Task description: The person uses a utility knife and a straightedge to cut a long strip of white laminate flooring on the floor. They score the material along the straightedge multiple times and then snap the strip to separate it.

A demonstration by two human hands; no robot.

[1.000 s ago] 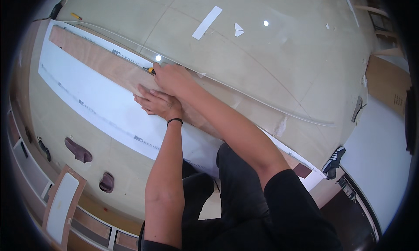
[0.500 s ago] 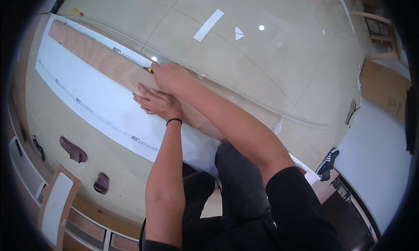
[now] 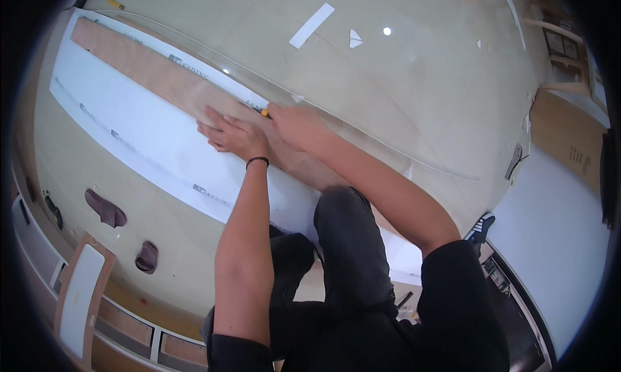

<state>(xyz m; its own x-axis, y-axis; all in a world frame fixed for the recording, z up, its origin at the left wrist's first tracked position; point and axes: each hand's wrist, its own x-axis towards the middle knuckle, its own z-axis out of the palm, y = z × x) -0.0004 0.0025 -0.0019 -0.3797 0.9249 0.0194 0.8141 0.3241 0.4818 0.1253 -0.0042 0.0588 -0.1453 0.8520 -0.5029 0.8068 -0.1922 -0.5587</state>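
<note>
A long brown wooden strip [image 3: 139, 67] lies lengthwise on a white film-covered board [image 3: 149, 139]. My left hand [image 3: 234, 134] presses on the strip with its fingers spread, the fingertips reaching over the strip's near edge. Farther right, at the strip's far edge, my right hand [image 3: 292, 125] is closed around a yellow and black utility knife [image 3: 264, 113]. The knife's tip points left along that edge; its blade is too small to make out. My knee [image 3: 346, 201] rests by the near end of the strip.
On the tiled floor beyond lie a white offcut strip [image 3: 312, 25] and a small white scrap [image 3: 355, 38]. A yellow tool [image 3: 115, 3] lies at the far left. Brown slippers [image 3: 105, 208] are at the left, near cabinet frames [image 3: 126, 327]. A cardboard sheet [image 3: 569, 139] stands at the right.
My right hand has slid the knife to the right and toward me along the strip's far edge. My left hand stays in place on the strip.
</note>
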